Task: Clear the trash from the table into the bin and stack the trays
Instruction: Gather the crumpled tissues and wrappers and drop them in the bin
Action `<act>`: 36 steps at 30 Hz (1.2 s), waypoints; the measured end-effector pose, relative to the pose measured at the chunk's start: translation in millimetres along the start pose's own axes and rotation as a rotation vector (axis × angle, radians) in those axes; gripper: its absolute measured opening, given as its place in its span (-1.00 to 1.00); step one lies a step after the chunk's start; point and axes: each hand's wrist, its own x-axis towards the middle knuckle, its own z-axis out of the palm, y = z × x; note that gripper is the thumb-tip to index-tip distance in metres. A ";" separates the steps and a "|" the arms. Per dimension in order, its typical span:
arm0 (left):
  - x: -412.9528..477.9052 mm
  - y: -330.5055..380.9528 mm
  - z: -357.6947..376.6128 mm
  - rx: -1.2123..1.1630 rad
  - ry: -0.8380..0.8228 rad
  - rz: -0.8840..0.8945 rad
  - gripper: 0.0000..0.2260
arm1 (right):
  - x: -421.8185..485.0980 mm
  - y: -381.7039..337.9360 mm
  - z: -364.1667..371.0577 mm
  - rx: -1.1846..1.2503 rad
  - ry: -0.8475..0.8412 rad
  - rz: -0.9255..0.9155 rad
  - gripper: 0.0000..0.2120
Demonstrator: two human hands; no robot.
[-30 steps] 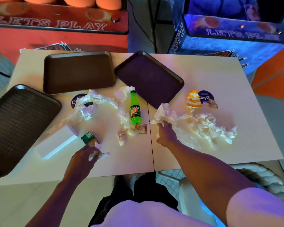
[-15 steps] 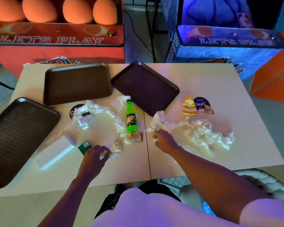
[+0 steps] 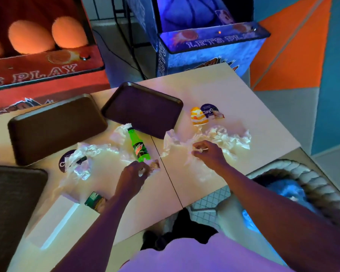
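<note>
Pinching crumpled white paper (image 3: 196, 148), right hand (image 3: 209, 154) fingers (image 3: 199, 152) close tight. Left hand (image 3: 133, 174) fingers (image 3: 140, 167) curl around a small white wad (image 3: 142, 172) beside the green plastic soda bottle (image 3: 138, 147).

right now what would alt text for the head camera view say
A person's left hand and right hand gather crumpled paper wrappers on a pale table. A green soda bottle lies between the hands, and three dark trays sit unstacked toward the far and left sides.
</note>
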 end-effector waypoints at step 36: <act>54.6 415.0 391.4 0.138 -0.671 0.678 -0.85 | -147.7 379.1 -389.1 0.611 0.820 0.635 -0.78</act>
